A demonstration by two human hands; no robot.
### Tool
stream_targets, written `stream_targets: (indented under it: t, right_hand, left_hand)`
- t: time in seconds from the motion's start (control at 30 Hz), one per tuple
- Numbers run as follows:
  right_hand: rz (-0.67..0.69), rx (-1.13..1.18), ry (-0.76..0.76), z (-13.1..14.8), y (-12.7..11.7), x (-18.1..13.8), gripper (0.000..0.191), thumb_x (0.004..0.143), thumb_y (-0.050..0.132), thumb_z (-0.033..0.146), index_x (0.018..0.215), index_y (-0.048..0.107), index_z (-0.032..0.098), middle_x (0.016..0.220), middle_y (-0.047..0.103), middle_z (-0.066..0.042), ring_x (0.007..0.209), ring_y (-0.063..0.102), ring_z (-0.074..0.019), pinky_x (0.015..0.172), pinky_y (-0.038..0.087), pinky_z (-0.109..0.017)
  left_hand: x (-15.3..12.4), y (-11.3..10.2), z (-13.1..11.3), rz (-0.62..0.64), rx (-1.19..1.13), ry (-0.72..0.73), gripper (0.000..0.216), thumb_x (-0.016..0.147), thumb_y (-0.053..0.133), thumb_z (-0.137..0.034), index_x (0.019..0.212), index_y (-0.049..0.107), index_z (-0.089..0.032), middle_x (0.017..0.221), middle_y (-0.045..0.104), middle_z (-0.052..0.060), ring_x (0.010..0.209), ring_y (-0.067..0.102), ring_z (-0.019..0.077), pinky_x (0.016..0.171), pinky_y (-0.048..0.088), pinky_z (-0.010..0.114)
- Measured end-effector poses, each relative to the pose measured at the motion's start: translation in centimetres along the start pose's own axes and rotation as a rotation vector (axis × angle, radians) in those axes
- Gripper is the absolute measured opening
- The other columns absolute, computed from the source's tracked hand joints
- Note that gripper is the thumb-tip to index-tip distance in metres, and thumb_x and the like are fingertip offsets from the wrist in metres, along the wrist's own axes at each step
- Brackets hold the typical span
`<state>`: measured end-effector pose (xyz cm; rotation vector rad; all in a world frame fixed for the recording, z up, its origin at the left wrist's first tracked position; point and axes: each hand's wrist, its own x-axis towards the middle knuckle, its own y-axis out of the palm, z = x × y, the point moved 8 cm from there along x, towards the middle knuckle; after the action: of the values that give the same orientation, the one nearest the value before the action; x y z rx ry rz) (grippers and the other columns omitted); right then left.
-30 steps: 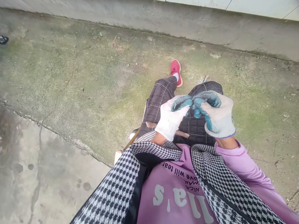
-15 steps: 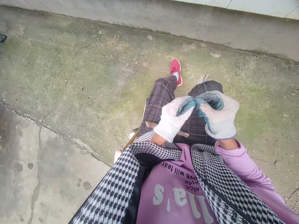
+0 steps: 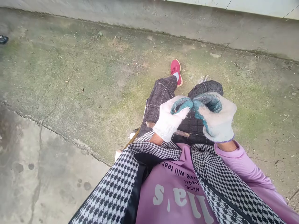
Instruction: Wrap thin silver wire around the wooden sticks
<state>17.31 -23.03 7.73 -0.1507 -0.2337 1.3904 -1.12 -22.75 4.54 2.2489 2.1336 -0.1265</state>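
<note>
Over my lap, my left hand point(image 3: 171, 115) wears a white glove with teal-coated fingers, and its thumb and fingers are pinched together. My right hand point(image 3: 218, 116), gloved the same way, is also closed in a pinch, its fingertips meeting those of the left. Whatever lies between the fingertips is hidden or too small to name. A tiny reddish spot shows inside the curl of my left fingers. Beneath my left wrist a flat brownish strip point(image 3: 182, 133), perhaps wood, lies across the dark checked trousers point(image 3: 160, 93); its middle is covered by the wrist.
One red shoe point(image 3: 175, 71) rests on the mossy concrete ground point(image 3: 93, 81). A low grey wall base point(image 3: 140, 17) runs along the top. A houndstooth jacket point(image 3: 112, 186) hangs at both sides. A dark object point(image 3: 3, 39) is cut off at the left edge.
Both hands have shifted slightly to the left, fingertips still together. The curl of my left fingers looks a little more open. The strip on the lap stays nearly where it was.
</note>
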Motion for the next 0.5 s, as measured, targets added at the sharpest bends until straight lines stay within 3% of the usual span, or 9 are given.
stream_targets:
  t: [0.1,0.27,0.4,0.5]
  right_hand:
    - [-0.003,0.067,0.038,-0.02,0.31,0.21,0.023,0.094,0.097,0.047,0.091,0.083,0.028,0.086,0.083,-0.004,0.077,0.08,-0.0249,0.064,0.069,-0.036]
    - [-0.012,0.122,0.057,-0.25,0.11,0.49,0.021,0.095,0.097,0.044,0.093,0.084,0.028,0.081,0.08,0.0,0.064,0.069,-0.0191,0.053,0.059,-0.031]
    - [0.025,0.082,-0.023,0.16,-0.37,0.42,0.005,0.094,0.091,0.03,0.097,0.088,0.028,0.09,0.085,-0.001,0.078,0.081,-0.0233,0.072,0.071,-0.038]
    - [0.06,-0.01,-0.041,0.24,-0.51,0.22,0.004,0.095,0.088,0.026,0.097,0.089,0.029,0.094,0.087,-0.002,0.09,0.087,-0.0277,0.086,0.076,-0.044]
  left_hand:
    - [0.15,0.2,0.08,0.004,-0.048,-0.026,0.014,0.1,0.094,-0.033,0.108,0.091,-0.023,0.106,0.093,0.005,0.101,0.089,0.0239,0.097,0.077,0.037]
    - [0.06,0.36,0.0,0.014,-0.027,-0.02,0.022,0.099,0.098,-0.038,0.113,0.093,-0.023,0.117,0.095,0.008,0.111,0.091,0.0268,0.107,0.078,0.043]
    - [-0.1,0.23,-0.09,0.006,-0.035,-0.027,0.019,0.1,0.095,-0.035,0.114,0.093,-0.022,0.115,0.095,0.008,0.109,0.091,0.0262,0.107,0.077,0.043]
    - [-0.06,-0.24,-0.33,-0.042,-0.024,-0.031,0.015,0.098,0.094,-0.029,0.112,0.093,-0.023,0.112,0.095,0.006,0.107,0.09,0.0254,0.106,0.077,0.041]
